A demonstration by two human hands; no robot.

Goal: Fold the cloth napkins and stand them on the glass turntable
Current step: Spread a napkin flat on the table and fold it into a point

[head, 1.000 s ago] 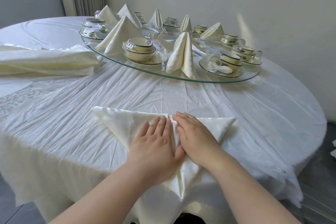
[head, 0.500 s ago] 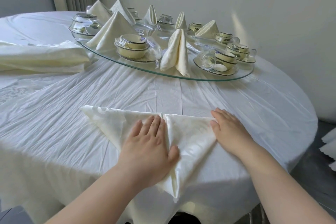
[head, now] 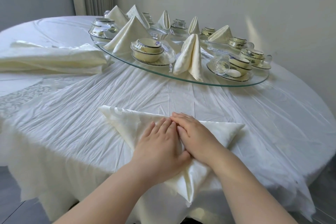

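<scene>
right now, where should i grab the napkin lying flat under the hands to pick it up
Probably the pointed near tip of the napkin, pinched from the person's side: it seems to hang past the table edge, so fingers can slip beneath. The rest lies flat on the tablecloth, pressed by the left hand and right hand.

I can read no text from here. The only print I see is a few small blue marks on the clear plastic wrap (head: 167, 54) around the bowls (head: 147, 52) on the turntable (head: 227, 84), too small and blurred for me to make out any letters or numbers.
</scene>
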